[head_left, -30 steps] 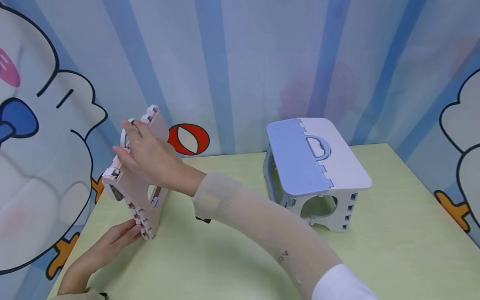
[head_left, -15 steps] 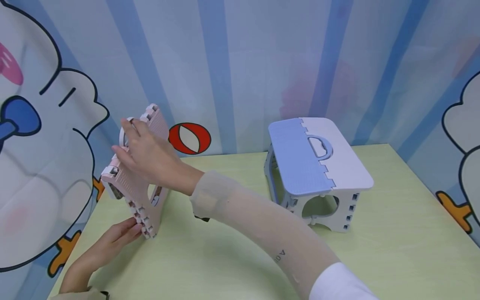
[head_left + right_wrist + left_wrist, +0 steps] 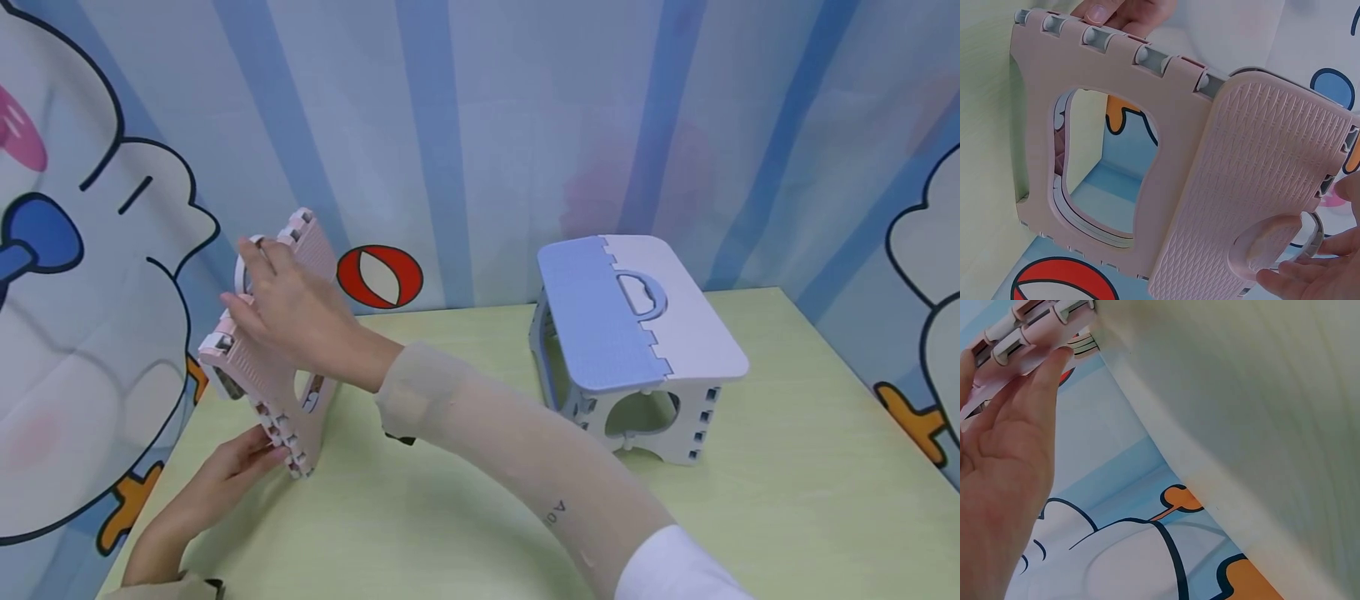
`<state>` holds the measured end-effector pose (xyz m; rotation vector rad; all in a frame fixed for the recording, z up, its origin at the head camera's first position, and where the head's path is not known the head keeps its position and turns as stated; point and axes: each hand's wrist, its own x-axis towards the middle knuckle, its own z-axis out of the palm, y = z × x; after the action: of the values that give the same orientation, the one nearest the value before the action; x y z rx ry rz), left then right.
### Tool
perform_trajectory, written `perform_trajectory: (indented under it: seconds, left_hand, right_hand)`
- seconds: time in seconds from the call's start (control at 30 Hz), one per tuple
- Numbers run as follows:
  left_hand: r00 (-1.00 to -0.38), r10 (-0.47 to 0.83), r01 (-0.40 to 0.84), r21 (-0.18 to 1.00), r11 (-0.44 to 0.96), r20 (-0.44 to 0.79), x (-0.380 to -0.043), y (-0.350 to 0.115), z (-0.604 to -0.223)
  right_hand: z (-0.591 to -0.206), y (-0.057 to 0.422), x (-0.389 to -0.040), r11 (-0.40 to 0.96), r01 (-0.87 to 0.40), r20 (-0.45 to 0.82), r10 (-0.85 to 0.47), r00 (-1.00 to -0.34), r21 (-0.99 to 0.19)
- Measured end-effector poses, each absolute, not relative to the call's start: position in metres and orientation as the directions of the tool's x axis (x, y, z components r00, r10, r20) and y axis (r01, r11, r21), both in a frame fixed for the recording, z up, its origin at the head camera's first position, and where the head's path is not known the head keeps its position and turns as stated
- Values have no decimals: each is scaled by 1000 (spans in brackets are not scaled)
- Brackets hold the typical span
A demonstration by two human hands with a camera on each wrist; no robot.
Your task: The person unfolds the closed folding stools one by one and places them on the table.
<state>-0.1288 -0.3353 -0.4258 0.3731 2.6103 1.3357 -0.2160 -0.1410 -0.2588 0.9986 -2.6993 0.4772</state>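
A pink folding stool [image 3: 258,367] stands partly folded at the left of the table, its seat halves drawn up into a peak. My right hand [image 3: 303,321] grips the top of the seat by the pale carrying handle [image 3: 1317,236]; some fingertips reach the handle opening in the right wrist view. Low on the near side, my left hand [image 3: 221,483] holds the hinged edge of the stool's leg panel [image 3: 1175,137], with thumb and fingers on either side of it in the left wrist view. The stool's far side is hidden in the head view.
A blue and white folding stool [image 3: 592,325] stands fully unfolded at the right, its handle lying flat in the seat. The pale green table [image 3: 450,517] ends at a striped cartoon curtain [image 3: 495,150] behind and at the left.
My right hand has shifted slightly left, and the top of the pink stool has moved a little with it. The left fingers have adjusted slightly on the leg edge. The blue stool stays put.
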Motion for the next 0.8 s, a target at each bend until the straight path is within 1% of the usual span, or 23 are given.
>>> perform_trajectory:
  seconds: [0.2,0.4,0.5,0.57,0.8]
  left_hand:
    - [-955,294,193,818,543,30,-129,-336,-425]
    - [-968,207,242,763,599,144,-127,-334,-422]
    - [-968,166,252,754,606,189,-127,-332,-421]
    - [-967,150,253,761,597,204,-128,-331,-420]
    - [-964,155,265,800,539,215,-128,-331,-421]
  right_hand:
    - [-260,-144,-216,727,-660,331,-586,-740,-188]
    - [-259,-147,-216,742,-651,331,-580,-744,-160]
    - [-259,-147,-217,750,-645,333,-577,-746,-145]
    - [-259,-147,-217,752,-644,336,-577,-745,-137]
    - [-259,-146,-216,753,-646,325,-583,-744,-127]
